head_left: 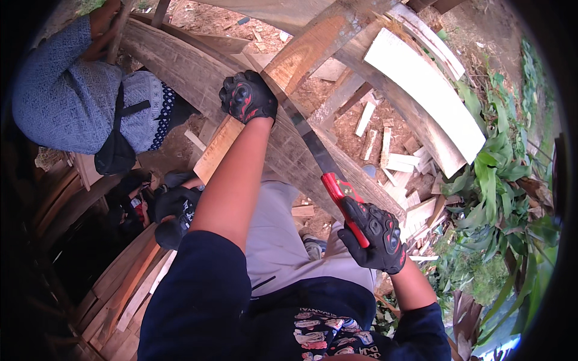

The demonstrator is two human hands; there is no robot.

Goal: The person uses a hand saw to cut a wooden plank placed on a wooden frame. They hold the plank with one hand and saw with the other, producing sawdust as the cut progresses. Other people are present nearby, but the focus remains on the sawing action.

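My right hand [376,234], in a black glove with red marks, is closed around the red handle of a handsaw [317,149]. The saw's dark blade slants up and left from the handle, and its far part lies across a wooden board [304,54] next to my left hand. Gloved alike, my left hand [248,97] grips that board with curled fingers. The board crosses over a long, weathered grey plank [180,63] in front of me. Where the blade's edge meets the wood is too small to make out.
Cut wood pieces [385,144] litter the ground ahead on the right. A pale, wide board [427,90] lies beyond them, beside green plants [497,174]. At left, a person in blue patterned clothes [72,96] bends close by. More people [171,210] sit lower left, near stacked planks [129,283].
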